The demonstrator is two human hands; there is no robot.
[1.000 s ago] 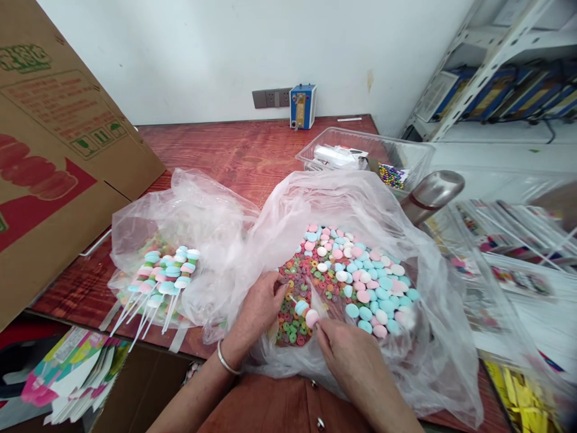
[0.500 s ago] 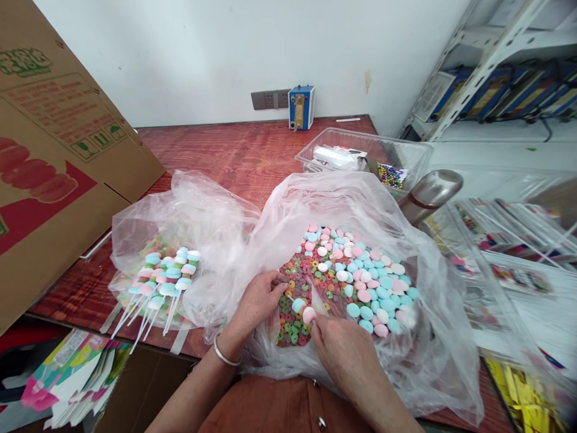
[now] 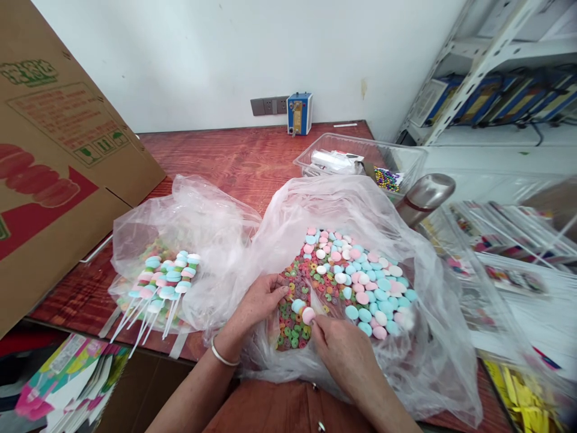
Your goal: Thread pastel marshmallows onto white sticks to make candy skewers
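My right hand [image 3: 343,346] is closed in a pinch on a skewer of candy, whose stick is mostly hidden by the fingers. A pink candy disc [image 3: 308,315] sits by the fingertips, with a pale blue one [image 3: 297,305] beyond it. Just to the left, my left hand [image 3: 260,299] has thumb and forefinger drawn together above the gummy rings [image 3: 294,331]; whatever is between them is hidden. The rings are red, green and orange. Beside them, pink, blue and white candy discs [image 3: 378,285] fill the right part of an opened clear plastic bag [image 3: 311,198].
Several finished candy skewers [image 3: 169,279] with white sticks lie on another plastic bag [image 3: 207,222] at left. A big carton [image 3: 67,144] stands behind them. Toward the back right are a clear tray [image 3: 311,153], a steel flask [image 3: 426,197] and a blue box [image 3: 299,114].
The view has shifted slightly. Both hands stay nearly in place, and the skewer in my right hand has turned or moved only a little.
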